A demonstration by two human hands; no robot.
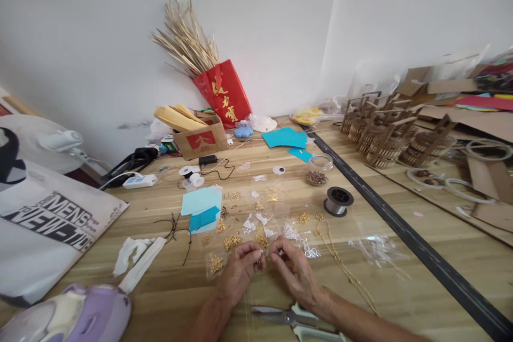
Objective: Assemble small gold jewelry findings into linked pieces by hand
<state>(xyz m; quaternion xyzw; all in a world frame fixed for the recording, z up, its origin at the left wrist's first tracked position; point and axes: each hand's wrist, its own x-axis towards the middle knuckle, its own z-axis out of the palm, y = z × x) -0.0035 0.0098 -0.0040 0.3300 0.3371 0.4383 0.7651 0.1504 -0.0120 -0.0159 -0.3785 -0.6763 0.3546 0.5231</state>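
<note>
My left hand (243,268) is closed in a pinch, with something tiny at its fingertips that is too small to name. Close beside it, my right hand (295,270) is also pinched, its fingertips almost meeting the left ones; what it holds, if anything, cannot be made out. Around them lie small piles of gold beads (216,263), clear beads (290,231) and silvery rings (311,252). Scissors with pale handles (294,319) lie below my right wrist. A gold chain (339,259) stretches along the table to the right of that hand.
A wire spool (339,202) and a glass bowl of beads (316,177) stand beyond my hands. Blue sheets (204,219) lie left. A black strip (385,214) crosses the table. Woven baskets (385,144) stand at right, a purple-white appliance (92,312) front left.
</note>
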